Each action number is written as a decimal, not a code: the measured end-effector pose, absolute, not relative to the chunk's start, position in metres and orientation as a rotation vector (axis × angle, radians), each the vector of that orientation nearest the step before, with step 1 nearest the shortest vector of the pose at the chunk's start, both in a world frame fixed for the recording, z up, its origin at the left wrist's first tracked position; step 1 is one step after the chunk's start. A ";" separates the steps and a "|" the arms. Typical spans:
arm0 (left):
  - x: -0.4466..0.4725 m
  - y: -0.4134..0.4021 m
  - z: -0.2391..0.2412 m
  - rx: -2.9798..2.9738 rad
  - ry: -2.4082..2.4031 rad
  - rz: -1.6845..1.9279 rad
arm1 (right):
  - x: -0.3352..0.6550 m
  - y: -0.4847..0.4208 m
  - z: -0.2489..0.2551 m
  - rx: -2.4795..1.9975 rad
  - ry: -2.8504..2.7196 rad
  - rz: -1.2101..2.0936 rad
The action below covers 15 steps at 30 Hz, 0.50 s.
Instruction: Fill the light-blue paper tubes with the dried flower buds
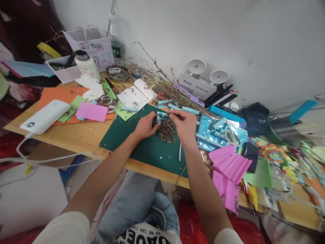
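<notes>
White shirt (148,229) | blue tube (159,118) in left hand (146,127) | dried bits (166,132) between hands (183,125)

Wht pwr bank (48,115) w/ cable (18,146) nr orange paper (50,96), wht btl (88,66) nr drawn-on box (104,51).

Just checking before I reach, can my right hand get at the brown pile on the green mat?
Probably yes: your right hand is close beside the brown pile, with nothing visible between them.

The held tube (159,117) is matt paper, the mat (152,154) smooth, the pouch (204,125) glossy plastic
</notes>
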<state>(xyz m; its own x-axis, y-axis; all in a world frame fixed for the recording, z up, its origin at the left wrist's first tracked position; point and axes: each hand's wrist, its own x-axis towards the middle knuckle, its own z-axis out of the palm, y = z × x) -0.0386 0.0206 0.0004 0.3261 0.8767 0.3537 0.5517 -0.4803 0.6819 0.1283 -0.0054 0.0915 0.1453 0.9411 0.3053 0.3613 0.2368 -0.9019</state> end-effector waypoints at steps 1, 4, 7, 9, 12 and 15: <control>-0.039 0.021 0.000 2.157 1.259 0.991 | 0.125 -0.005 0.092 -1.325 -1.477 0.632; -0.039 0.021 0.000 2.174 1.266 0.993 | 0.115 -0.003 0.090 -1.348 -1.627 0.544; -0.039 0.021 -0.001 2.214 1.277 0.998 | 0.110 -0.001 0.085 -1.362 -1.688 0.524; -0.039 0.021 -0.001 2.228 1.280 1.004 | 0.109 0.000 0.082 -1.383 -1.731 0.471; -0.039 0.021 -0.002 2.219 1.278 1.007 | 0.111 0.000 0.081 -1.393 -1.802 0.373; -0.039 0.021 -0.001 2.215 1.276 1.010 | 0.113 -0.001 0.083 -1.348 -1.791 0.353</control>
